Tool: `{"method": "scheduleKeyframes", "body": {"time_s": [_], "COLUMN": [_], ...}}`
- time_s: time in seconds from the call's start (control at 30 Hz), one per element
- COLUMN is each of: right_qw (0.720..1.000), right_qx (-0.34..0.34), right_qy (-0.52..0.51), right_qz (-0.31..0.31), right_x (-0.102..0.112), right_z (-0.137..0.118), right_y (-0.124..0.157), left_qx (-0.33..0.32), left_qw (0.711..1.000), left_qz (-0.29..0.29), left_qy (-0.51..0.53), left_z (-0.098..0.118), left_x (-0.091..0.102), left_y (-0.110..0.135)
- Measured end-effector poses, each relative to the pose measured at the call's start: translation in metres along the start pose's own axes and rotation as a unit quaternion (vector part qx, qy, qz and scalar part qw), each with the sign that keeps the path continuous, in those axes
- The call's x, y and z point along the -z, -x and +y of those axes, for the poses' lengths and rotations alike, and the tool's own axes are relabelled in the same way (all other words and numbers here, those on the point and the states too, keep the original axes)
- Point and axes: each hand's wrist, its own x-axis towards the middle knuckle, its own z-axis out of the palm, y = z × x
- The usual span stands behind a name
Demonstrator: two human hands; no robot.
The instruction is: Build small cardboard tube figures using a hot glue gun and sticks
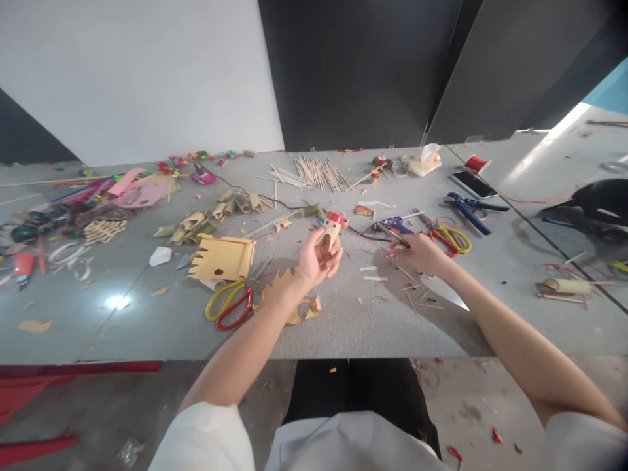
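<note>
In my left hand, raised over the table, the fingers are closed around a small bamboo figure. The figure has a red band at its top, dark dots and a pointed lower end. My right hand is low over the table to the right, its fingers closed on a slim dark pen-like tool; its exact kind is unclear. Just beyond that hand lies a blue glue gun. Scissors with red and yellow handles rest beside its wrist. Thin sticks are scattered below it.
Left of centre are a notched yellow card, another pair of scissors and cut bamboo pieces. Many thin sticks lie at the back. Blue pliers, a phone and a red thread spool are on the right.
</note>
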Motion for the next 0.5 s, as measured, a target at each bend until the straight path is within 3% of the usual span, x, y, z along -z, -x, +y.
{"method": "scheduleKeyframes", "body": {"time_s": [0.13,0.33,0.43,0.5], "right_qw": [0.996,0.992,0.994,0.998], "right_qx": [0.057,0.043,0.058,0.054], "right_qy": [0.035,0.047,0.034,0.016], "right_qz": [-0.058,-0.113,-0.087,-0.034], "right_x": [0.013,0.026,0.034,0.041], "right_z": [0.012,0.024,0.023,0.023], "right_y": [-0.003,-0.007,-0.007,-0.006], "left_qx": [-0.002,-0.009,-0.007,-0.004], "left_qw": [1.0,0.999,0.999,0.999], "left_qz": [-0.002,-0.02,-0.026,-0.025], "left_qy": [0.008,0.035,0.045,0.047], "left_z": [0.002,0.003,0.004,0.003], "left_x": [0.003,0.002,0.002,0.003], "left_y": [0.0,0.0,-0.001,-0.002]}}
